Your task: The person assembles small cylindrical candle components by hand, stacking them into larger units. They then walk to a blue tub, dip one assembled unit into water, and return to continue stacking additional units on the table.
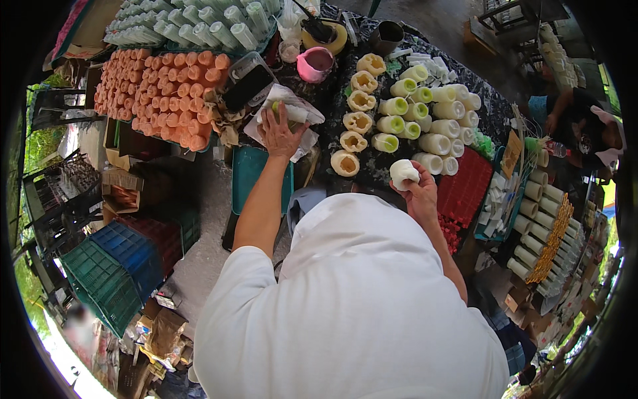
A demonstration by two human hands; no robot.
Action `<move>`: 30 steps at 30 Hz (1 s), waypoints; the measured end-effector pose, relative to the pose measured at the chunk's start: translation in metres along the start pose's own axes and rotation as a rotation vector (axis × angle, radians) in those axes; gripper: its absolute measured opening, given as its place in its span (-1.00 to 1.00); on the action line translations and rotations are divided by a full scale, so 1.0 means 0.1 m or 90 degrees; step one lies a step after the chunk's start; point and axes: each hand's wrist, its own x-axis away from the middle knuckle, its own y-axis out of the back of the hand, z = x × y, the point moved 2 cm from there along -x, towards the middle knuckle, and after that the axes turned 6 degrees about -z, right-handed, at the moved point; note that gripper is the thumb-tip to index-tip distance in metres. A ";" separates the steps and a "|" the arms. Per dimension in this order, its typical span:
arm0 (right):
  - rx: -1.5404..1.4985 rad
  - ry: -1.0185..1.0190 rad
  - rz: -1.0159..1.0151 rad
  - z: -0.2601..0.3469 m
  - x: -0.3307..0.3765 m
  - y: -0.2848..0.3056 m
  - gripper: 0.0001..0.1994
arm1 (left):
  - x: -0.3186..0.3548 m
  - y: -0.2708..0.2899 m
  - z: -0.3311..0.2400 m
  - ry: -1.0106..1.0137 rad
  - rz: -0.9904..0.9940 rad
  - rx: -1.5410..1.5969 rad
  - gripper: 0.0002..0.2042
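Between the fingers of my right hand (423,197) is a short white wax candle (404,174), held just off the table's near edge. My left hand (280,135) reaches forward with its fingers spread over a crumpled white cloth (306,112). Under those fingers lies something pale green and white, mostly hidden. Hollow cream wax shells with scalloped rims (357,122) stand in a column between my hands. To their right are several yellow-green candles (397,106) and white candles (435,143) lying in rows.
A pink pot (315,64) and a dark phone (248,90) sit beyond my left hand. Orange candles (176,100) fill the far left. A teal tray (247,178) lies below my left forearm, a red rack (465,179) to the right. Crates (126,256) stand lower left; another person (585,120) is far right.
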 end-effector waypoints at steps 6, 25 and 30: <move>0.006 0.007 0.009 0.03 0.03 -0.09 -0.53 | -0.23 -0.07 -0.07 0.056 0.085 -0.043 0.06; 0.156 0.297 -0.192 0.01 -0.33 -0.19 -0.71 | 0.51 0.72 -2.43 0.059 0.311 0.821 -0.47; 0.009 0.213 -0.130 0.18 -0.47 -0.20 -0.71 | 0.47 0.54 -2.63 0.384 0.364 1.043 -0.73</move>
